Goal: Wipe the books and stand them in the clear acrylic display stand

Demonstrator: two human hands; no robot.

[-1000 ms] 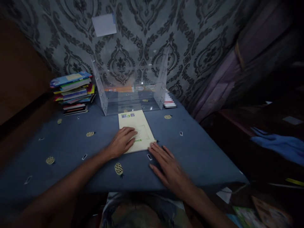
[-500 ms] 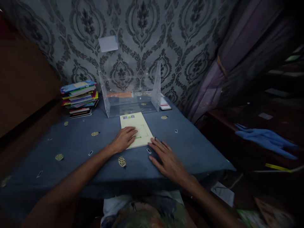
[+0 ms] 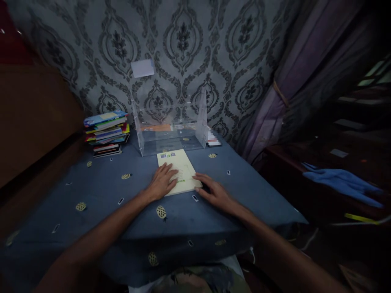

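A thin pale cream booklet [image 3: 183, 162] lies closed on the blue tablecloth, with small printed squares near its far end and green print lower down. My left hand [image 3: 161, 182] rests flat on its left side, fingers spread, covering part of the print. At the near right corner of the booklet is my right hand [image 3: 215, 191]. Its fingertips touch the right edge and its thumb is by the corner, with a gap between thumb and fingers. A clear acrylic stand [image 3: 203, 120] stands just beyond the booklet.
A stack of books [image 3: 106, 132] stands on the left of the table [image 3: 122, 219]. Some papers [image 3: 213, 138] lie behind the stand on the right. Off the table to the right, a blue cloth [image 3: 339, 181] lies on a dark surface. A purple curtain [image 3: 269, 118] hangs there.
My right hand has moved up onto the booklet's corner, its fingers drawn closer together. My left hand stays on the booklet with its fingers spread a bit wider. The view has shifted slightly.
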